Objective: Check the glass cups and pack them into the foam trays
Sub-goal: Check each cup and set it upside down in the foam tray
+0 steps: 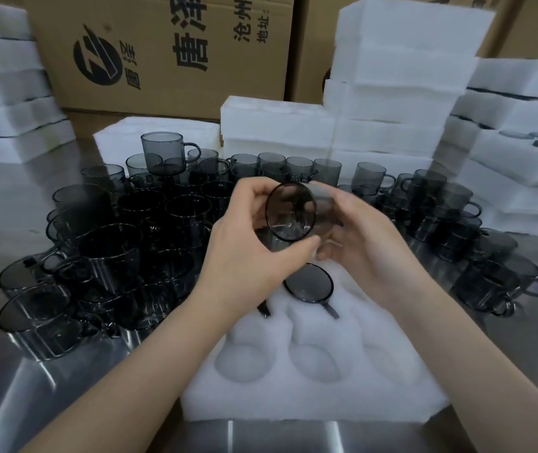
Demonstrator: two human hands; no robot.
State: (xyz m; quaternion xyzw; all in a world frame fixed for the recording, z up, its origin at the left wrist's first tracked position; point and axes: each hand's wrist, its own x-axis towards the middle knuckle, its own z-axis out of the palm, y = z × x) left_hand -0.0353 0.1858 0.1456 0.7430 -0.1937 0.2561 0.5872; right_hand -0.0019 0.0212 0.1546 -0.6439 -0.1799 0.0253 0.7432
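Both my hands hold one smoky grey glass cup (pixel 291 211) tilted on its side, its round mouth facing me, above the far end of a white foam tray (pixel 310 364). My left hand (pixel 248 253) grips its near and left side, thumb under the rim. My right hand (pixel 362 243) wraps its right side and base. Below them a packed cup (pixel 308 282) sits in a tray slot with its handle pointing toward me. A second handle shows beside my left wrist. The near slots of the tray hold nothing.
Several loose grey cups (pixel 113 250) crowd the steel table (pixel 32 403) left of the tray, more (pixel 486 279) lie to the right. White foam tray stacks (pixel 398 93) stand behind and on both sides. Cardboard boxes (pixel 163 50) line the back.
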